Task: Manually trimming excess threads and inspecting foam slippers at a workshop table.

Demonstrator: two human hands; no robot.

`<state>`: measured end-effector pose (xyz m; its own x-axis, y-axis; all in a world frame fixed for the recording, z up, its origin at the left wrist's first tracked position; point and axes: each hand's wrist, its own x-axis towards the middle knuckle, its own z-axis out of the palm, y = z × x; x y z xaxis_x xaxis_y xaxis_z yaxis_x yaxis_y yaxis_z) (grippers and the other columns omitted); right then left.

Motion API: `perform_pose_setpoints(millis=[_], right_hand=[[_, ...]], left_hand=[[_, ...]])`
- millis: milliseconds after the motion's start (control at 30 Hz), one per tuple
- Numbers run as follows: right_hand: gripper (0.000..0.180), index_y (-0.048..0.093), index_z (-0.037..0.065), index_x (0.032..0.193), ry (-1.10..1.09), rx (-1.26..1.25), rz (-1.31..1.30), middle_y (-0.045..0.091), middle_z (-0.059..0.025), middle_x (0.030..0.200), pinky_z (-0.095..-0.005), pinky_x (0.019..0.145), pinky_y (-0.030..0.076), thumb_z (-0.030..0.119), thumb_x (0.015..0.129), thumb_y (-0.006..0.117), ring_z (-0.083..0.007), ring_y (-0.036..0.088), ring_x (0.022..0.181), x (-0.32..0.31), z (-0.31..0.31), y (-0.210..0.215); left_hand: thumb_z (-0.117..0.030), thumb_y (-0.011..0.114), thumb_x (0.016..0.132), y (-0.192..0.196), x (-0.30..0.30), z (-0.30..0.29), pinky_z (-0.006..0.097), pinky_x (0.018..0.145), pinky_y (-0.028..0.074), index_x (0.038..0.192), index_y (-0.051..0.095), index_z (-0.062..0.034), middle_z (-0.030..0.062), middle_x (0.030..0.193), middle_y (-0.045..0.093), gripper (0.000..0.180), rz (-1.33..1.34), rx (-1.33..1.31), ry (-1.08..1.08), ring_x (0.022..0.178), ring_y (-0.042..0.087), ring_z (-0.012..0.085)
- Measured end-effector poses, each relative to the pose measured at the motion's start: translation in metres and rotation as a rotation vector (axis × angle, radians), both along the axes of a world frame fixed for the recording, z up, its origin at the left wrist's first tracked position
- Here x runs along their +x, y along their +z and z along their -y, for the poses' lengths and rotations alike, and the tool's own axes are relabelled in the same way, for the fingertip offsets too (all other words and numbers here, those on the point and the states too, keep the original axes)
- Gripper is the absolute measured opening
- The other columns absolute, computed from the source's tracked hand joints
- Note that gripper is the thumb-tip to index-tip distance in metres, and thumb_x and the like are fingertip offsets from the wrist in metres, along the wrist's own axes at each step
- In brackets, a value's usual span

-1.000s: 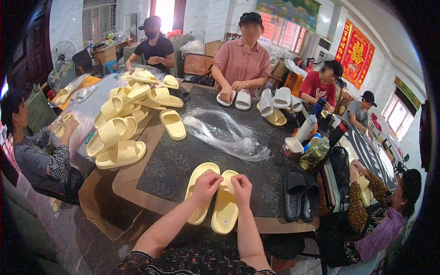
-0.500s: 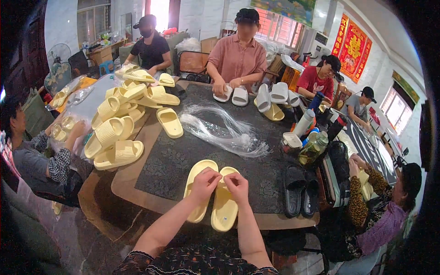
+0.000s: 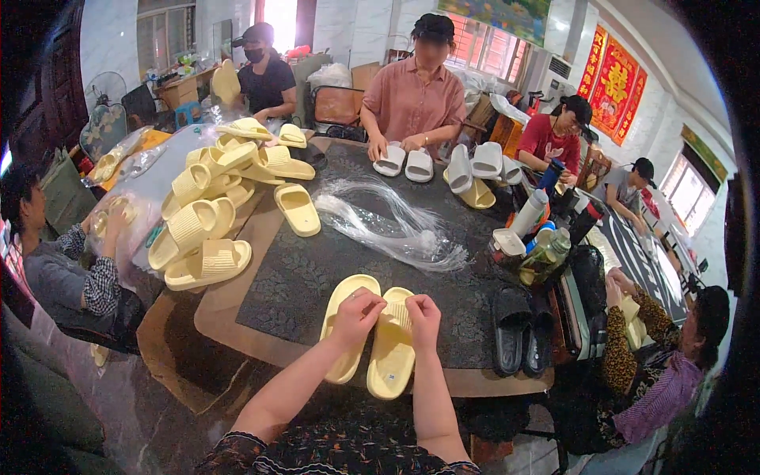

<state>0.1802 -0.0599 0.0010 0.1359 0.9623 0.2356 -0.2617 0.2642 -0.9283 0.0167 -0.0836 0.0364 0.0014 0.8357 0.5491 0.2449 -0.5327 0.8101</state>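
Left hand (image 3: pixel 358 318) and right hand (image 3: pixel 419 319): both mostly closed, fingers curled, tips drawn together over a pair of slippers (image 3: pixel 391 366) at the table's near edge. Whether either pinches anything thin cannot be told. The hands partly cover the ribbed straps. Beyond the pair lies a loose bundle of clear, glossy strands (image 3: pixel 412 229). Left: a heap of yellow slippers (image 3: pixel 194 226). Right: smooth black slippers (image 3: pixel 511 332), with bottles (image 3: pixel 529 212) behind. The mat (image 3: pixel 277 293) is dark, leaf-patterned.
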Motion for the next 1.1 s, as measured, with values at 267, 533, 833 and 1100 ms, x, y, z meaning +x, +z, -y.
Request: perform_pose_setpoints(millis=[267,533,833,1100], right_hand=[[0.006,0.065,0.002,0.084,0.045,0.010,0.093,0.061,0.0032,0.077,-0.0200,0.063,0.044,0.008,0.085,0.067,-0.0031,0.053,0.068,-0.008,0.004,0.006],[0.005,0.062,0.002,0.088,0.133,-0.006,0.254,0.060,0.0025,0.080,-0.0204,0.067,0.044,0.006,0.085,0.065,-0.0044,0.054,0.071,-0.011,0.011,0.014],[0.005,0.060,0.003,0.087,-0.024,-0.028,0.058,0.056,0.0033,0.079,-0.0190,0.065,0.039,0.007,0.086,0.063,-0.0047,0.050,0.072,-0.008,0.009,0.015],[0.010,0.062,0.005,0.086,-0.150,0.319,0.528,0.051,-0.0013,0.063,-0.0230,0.054,0.039,0.010,0.081,0.068,-0.0083,0.048,0.057,-0.003,0.069,-0.002]], left_hand=[[-0.006,0.066,0.083,-0.006,-0.004,-0.004,0.027,0.057,0.046,0.086,0.065,-0.0008,0.0069,0.077,0.058,0.006,-0.022,0.040,0.003,0.064,0.058,0.0164],[-0.007,0.065,0.083,-0.006,-0.006,-0.001,0.027,0.057,0.047,0.086,0.064,-0.0011,0.0073,0.078,0.058,0.006,-0.043,0.017,0.020,0.065,0.058,0.0176],[-0.010,0.065,0.084,-0.009,-0.005,-0.005,0.028,0.057,0.044,0.086,0.064,-0.0008,0.0071,0.077,0.057,0.009,0.041,0.017,0.036,0.063,0.055,0.0166],[-0.006,0.065,0.083,-0.016,-0.007,-0.009,0.025,0.056,0.042,0.084,0.065,-0.0005,0.0053,0.076,0.057,0.006,0.064,0.004,0.063,0.064,0.052,0.0114]])
